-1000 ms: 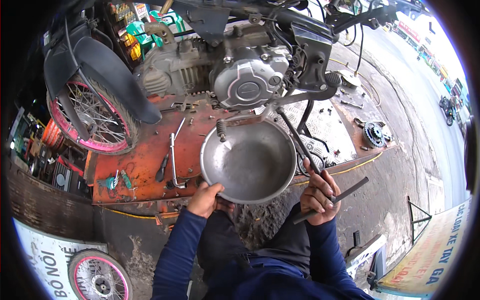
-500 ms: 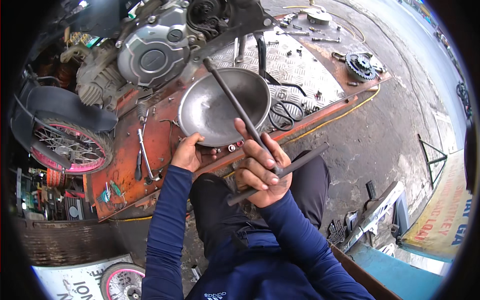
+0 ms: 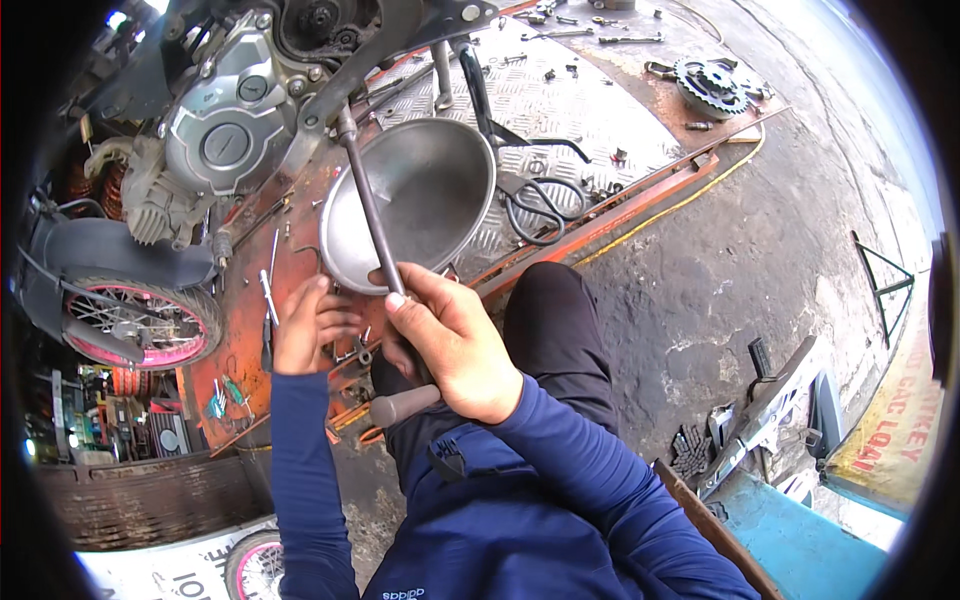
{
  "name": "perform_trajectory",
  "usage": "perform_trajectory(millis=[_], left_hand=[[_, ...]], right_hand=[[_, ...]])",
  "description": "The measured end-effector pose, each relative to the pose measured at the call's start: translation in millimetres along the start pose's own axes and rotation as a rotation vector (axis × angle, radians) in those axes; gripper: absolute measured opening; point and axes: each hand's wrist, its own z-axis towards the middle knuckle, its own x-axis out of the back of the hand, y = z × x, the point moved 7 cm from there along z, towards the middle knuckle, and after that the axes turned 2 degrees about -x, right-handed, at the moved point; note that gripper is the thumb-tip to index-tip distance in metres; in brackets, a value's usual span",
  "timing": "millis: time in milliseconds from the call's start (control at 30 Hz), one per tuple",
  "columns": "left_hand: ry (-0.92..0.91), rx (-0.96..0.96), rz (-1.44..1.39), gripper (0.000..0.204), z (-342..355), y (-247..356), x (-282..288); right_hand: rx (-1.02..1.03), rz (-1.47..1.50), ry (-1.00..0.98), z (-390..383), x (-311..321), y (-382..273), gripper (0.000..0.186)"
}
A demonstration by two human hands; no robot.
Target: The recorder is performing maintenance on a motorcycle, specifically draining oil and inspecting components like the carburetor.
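Note:
My right hand point(image 3: 455, 345) is wrapped round a dark T-handle wrench point(image 3: 366, 200), close to its crossbar. The shaft slants up and away across the left part of a metal bowl point(image 3: 425, 205), and its tip lies just below the silver engine point(image 3: 228, 135) in the picture; whether it touches anything there I cannot tell. Fingers apart and holding nothing, my left hand point(image 3: 312, 330) hovers over the orange platform, just below and left of the bowl. Small nuts or sockets point(image 3: 362, 350) lie beside its fingers.
The orange platform point(image 3: 235, 350) carries a ratchet handle point(image 3: 268, 298), black-handled scissors-like loops point(image 3: 545, 210) and a tread plate point(image 3: 600, 120). A sprocket point(image 3: 712, 88) and wrenches point(image 3: 630, 39) lie at the far right. A pink-rimmed wheel point(image 3: 140, 325) stands left; a silver frame part point(image 3: 770, 415) sits at right.
My left hand has come off the bowl's rim and moved left. My right hand has shifted left and turned the wrench, so its crossbar now points toward me. The view has shifted too.

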Motion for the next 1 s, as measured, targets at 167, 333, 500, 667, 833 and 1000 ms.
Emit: perform_trajectory(millis=[167,333,500,667,833,1000], left_hand=[[0.182,-0.605,0.178,0.029,-54,67,6],[-0.194,-0.425,-0.143,0.032,-62,81,-59],[-0.351,-0.208,-0.436,0.039,-42,82,-109],[-0.27,-0.134,-0.375,0.036,-24,84,-114],[-0.318,-0.053,-0.438,0.038,-25,91,-115],[-0.307,-0.018,-0.412,0.041,-19,90,-115]], right_hand=[[-0.013,0.011,-0.032,-2,3,-17,0.035],[-0.046,-0.013,-0.027,-1,1,-21,0.037],[-0.042,0.077,-0.032,7,7,-19,0.038],[-0.397,0.234,-0.188,14,15,-2,0.032],[-0.641,0.569,-0.554,18,17,0,0.027],[-0.672,0.466,-0.688,31,18,19,0.026]])
